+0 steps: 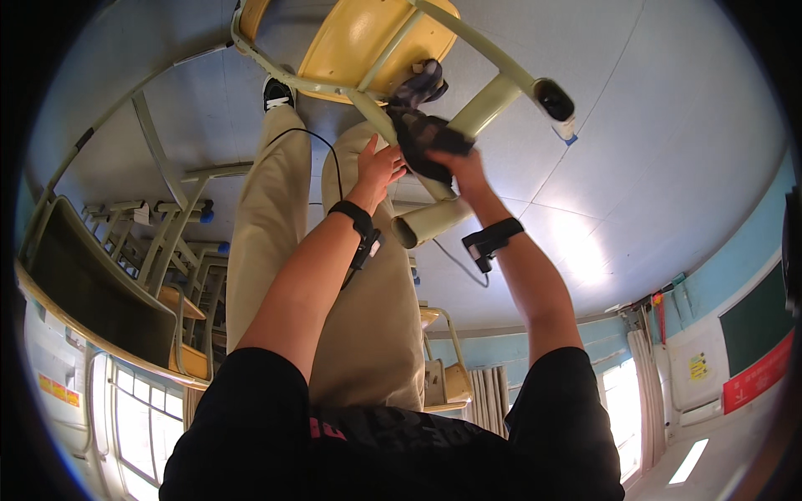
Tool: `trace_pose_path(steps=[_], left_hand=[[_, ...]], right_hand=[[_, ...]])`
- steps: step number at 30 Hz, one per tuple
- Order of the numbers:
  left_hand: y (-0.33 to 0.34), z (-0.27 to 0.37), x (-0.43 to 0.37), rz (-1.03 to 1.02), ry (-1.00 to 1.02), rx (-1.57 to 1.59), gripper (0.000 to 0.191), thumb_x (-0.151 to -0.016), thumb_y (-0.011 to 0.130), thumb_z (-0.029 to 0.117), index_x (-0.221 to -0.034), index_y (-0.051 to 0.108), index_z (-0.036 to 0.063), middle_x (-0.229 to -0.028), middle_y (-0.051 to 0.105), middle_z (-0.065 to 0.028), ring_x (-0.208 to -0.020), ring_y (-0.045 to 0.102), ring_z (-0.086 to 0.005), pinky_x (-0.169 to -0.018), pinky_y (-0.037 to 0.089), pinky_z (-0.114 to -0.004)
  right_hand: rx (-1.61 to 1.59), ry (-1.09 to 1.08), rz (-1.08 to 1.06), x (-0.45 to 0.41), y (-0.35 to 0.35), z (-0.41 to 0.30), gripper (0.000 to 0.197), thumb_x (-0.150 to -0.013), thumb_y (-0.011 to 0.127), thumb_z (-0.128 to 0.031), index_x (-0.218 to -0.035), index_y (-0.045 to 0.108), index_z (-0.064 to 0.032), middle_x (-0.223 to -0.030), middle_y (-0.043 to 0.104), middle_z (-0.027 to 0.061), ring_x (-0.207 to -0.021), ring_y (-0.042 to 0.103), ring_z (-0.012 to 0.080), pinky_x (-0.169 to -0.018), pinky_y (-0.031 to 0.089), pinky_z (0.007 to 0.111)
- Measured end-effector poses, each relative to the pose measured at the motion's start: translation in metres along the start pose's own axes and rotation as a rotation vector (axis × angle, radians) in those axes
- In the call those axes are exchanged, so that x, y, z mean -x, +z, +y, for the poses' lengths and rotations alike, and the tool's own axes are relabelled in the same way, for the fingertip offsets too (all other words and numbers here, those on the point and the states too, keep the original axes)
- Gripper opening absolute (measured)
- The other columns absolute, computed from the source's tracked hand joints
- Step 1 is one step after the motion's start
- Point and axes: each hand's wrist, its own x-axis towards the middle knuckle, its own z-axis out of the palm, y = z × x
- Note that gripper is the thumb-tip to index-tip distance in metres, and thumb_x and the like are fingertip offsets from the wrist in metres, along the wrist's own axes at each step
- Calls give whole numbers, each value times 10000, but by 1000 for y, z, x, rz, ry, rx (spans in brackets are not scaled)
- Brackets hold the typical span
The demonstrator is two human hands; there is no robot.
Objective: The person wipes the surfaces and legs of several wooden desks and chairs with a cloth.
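Note:
A chair with a yellow seat panel [351, 37] and a pale green metal frame [479, 109] is tipped over in front of me. A dark patterned cloth [432, 141] lies over one tube of the frame, and part of it hangs against the yellow panel. My right hand [465, 168] grips the cloth against the tube; its fingers are partly hidden and blurred. Just left of that tube is my left hand [379, 168], fingers apart, their tips close to the cloth. Whether they touch it is unclear.
A desk [100, 288] with a pale green frame stands at left, with stacked chairs [182, 250] beyond. Another yellow chair [457, 382] is behind my legs. A thin black cable [326, 141] crosses my trousers. Dark bands with small devices [492, 241] sit on both wrists.

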Motion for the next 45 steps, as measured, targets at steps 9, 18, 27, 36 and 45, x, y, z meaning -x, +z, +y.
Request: trace_pose_path(steps=[9, 18, 27, 36, 45], left_hand=[[32, 6, 1, 104, 68, -113, 777, -848, 696, 119, -1490, 261, 78, -1241, 599, -125, -1075, 583, -234, -861, 463, -377], [-23, -4, 11, 209, 511, -665, 383, -920, 630, 157, -1270, 537, 32, -1123, 599, -54, -1008, 569, -147, -834, 467, -308], [-38, 116, 142, -577, 805, -653, 413, -733, 723, 103, -1125, 610, 40, -1012, 622, -91, -866, 603, -206, -773, 479, -365], [-53, 161, 129, -555, 1109, -855, 302, -693, 686, 50, -959, 543, 48, -883, 538, -100, -848, 537, -294, -739, 437, -363], [-21, 98, 0, -747, 982, -1446, 499, -847, 604, 305, -1238, 487, 19, -1226, 557, -219, -1151, 531, -370, -922, 458, -387]], right_hand=[[-125, -282, 192, -54, -18, -90, 386, -744, 736, -41, -1116, 636, -14, -1050, 671, 90, -908, 646, 214, -807, 533, 343], [1032, 142, 283, 53, 35, -55, 379, -753, 748, -317, -917, 690, 19, -820, 701, 195, -809, 690, 339, -743, 526, 410], [705, -290, -99, 180, 126, -157, 232, -767, 743, -169, -885, 682, 21, -599, 613, 84, -539, 582, 119, -503, 445, 314], [589, -424, 301, 254, 200, -75, 374, -789, 755, -143, -1070, 593, 42, -885, 682, 194, -804, 671, 241, -731, 506, 334], [-389, -334, 690, 96, 127, 130, 347, -923, 602, -98, -1253, 525, -18, -1160, 587, 37, -999, 559, 140, -868, 455, 283]])
